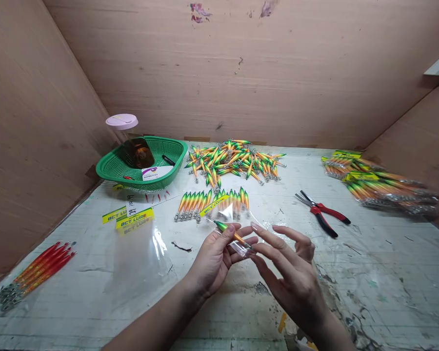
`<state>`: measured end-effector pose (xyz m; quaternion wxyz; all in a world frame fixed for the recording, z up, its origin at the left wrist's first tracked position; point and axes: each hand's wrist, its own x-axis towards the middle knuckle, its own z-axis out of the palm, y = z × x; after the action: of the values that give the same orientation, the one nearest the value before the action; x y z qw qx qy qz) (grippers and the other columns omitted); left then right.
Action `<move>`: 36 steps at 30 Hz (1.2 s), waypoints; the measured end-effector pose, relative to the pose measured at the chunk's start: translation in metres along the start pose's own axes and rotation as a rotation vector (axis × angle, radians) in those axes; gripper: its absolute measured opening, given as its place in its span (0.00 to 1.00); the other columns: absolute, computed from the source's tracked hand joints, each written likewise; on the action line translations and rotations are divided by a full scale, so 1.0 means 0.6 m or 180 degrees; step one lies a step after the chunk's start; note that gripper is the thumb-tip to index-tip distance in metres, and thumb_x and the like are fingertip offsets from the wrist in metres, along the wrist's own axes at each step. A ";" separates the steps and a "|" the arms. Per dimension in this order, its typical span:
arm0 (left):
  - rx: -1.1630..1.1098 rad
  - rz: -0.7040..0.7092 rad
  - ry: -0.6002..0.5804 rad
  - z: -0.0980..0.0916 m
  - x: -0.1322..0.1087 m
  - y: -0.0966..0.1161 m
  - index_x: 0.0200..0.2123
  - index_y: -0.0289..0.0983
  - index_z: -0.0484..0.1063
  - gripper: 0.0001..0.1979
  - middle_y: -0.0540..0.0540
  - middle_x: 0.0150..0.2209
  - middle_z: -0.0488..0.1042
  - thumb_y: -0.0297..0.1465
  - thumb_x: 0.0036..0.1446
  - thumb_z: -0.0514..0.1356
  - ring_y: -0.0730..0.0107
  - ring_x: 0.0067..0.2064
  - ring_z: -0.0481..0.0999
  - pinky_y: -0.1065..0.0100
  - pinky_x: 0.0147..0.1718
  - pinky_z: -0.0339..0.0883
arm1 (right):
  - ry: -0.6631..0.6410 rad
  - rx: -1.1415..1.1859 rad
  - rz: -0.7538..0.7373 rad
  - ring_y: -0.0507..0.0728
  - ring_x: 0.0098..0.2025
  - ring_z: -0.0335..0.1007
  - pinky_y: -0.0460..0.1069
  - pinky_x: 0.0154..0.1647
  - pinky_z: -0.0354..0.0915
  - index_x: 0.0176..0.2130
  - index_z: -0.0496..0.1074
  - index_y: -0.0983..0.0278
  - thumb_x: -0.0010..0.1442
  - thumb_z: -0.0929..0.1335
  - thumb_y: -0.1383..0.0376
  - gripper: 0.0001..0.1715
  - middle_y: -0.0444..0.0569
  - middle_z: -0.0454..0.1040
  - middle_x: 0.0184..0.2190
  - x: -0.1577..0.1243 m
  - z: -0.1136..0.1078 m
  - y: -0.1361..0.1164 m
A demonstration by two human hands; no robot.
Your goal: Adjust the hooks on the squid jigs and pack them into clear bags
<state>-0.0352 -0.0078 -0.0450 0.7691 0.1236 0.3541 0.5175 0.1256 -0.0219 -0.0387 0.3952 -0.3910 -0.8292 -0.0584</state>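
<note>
Between the thumb and fingers of my left hand (217, 253) is a green-and-orange fishing lure (237, 237) with a dark hook end. A clear plastic bag (225, 210) with a yellow "BCT LURE" header lies along the same hand, and its lower end bunches around the lure's tail. My right hand (290, 261) has its fingers spread, with the fingertips at the lure's tail and the bag's end. Just beyond both hands, a row of lures (193, 202) lies side by side, partly covered by the bag. Further back is a heap of similar lures (234, 158).
Red-handled pliers (322, 213) lie right of my hands. Packed lures (384, 190) are stacked at far right. Flat bags (137, 253) lie at left, near red lures (40, 273). A green basket (171, 180) holds a lidded cup (122, 122). Wooden panels (241, 97) enclose the table.
</note>
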 end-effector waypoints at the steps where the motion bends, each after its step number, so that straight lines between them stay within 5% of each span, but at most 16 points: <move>1: -0.0015 -0.0008 0.0006 0.001 -0.001 0.001 0.40 0.32 0.69 0.08 0.35 0.43 0.80 0.32 0.60 0.61 0.54 0.43 0.81 0.55 0.43 0.75 | 0.0009 -0.0029 0.0016 0.64 0.52 0.64 0.60 0.49 0.59 0.43 0.73 0.60 0.59 0.69 0.74 0.13 0.49 0.77 0.50 0.001 -0.002 0.002; 9: 0.0041 0.0011 0.0040 0.011 -0.007 0.005 0.40 0.31 0.70 0.07 0.34 0.42 0.80 0.30 0.64 0.56 0.63 0.37 0.81 0.60 0.39 0.76 | 0.0133 -0.0005 0.0161 0.64 0.51 0.64 0.60 0.50 0.58 0.44 0.75 0.61 0.58 0.70 0.71 0.13 0.52 0.76 0.48 0.006 -0.006 0.002; 22: -0.0106 0.0069 -0.0116 0.006 -0.005 0.002 0.50 0.32 0.67 0.14 0.33 0.44 0.79 0.32 0.66 0.52 0.53 0.43 0.81 0.52 0.43 0.74 | 0.0274 -0.0418 0.0087 0.62 0.45 0.66 0.59 0.47 0.56 0.43 0.71 0.63 0.59 0.68 0.74 0.11 0.51 0.78 0.42 0.008 0.000 0.009; 28: -0.0073 0.0001 -0.0190 0.006 -0.003 0.010 0.45 0.28 0.72 0.18 0.31 0.47 0.77 0.35 0.68 0.48 0.51 0.45 0.80 0.53 0.44 0.74 | 0.0245 -0.0465 0.0006 0.61 0.44 0.67 0.59 0.47 0.55 0.42 0.72 0.62 0.60 0.70 0.73 0.10 0.50 0.79 0.42 0.013 -0.005 0.014; 36: -0.0320 -0.0054 -0.0551 0.006 -0.005 -0.004 0.47 0.28 0.73 0.13 0.33 0.50 0.76 0.28 0.66 0.52 0.61 0.51 0.76 0.60 0.54 0.67 | 0.0311 -0.0105 0.0043 0.58 0.41 0.66 0.57 0.44 0.52 0.42 0.73 0.62 0.61 0.68 0.72 0.09 0.47 0.79 0.37 0.017 0.004 0.000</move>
<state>-0.0318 -0.0108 -0.0423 0.8065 0.1261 0.2609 0.5154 0.1202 -0.0146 -0.0333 0.4291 -0.3997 -0.8052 -0.0885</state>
